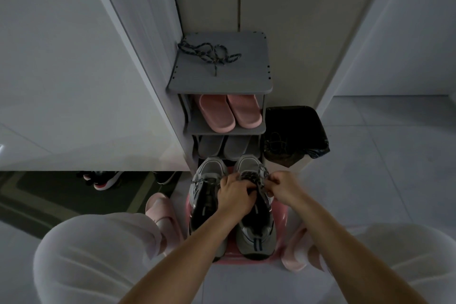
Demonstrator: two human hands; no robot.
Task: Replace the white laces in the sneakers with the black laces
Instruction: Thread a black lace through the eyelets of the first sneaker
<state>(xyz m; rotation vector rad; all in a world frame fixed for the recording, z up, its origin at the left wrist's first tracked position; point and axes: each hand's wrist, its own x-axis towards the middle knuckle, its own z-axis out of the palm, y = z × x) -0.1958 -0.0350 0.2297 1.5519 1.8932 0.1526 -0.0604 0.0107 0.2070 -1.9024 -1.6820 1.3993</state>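
Our left hand (234, 195) and right hand (283, 186) pinch the lace (252, 176) on the sneaker (256, 232). It looks soft and light, so we should hold it near its tip.

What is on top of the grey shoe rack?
A tangle of dark laces lies on the rack's top board, toward its left rear. The board covers the back of the shelf below, so only the front parts of the pink slippers show.

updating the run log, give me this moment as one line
left hand: grips laces of right-side sneaker | right hand: pinches same laces | dark lace: loose on shoe rack top
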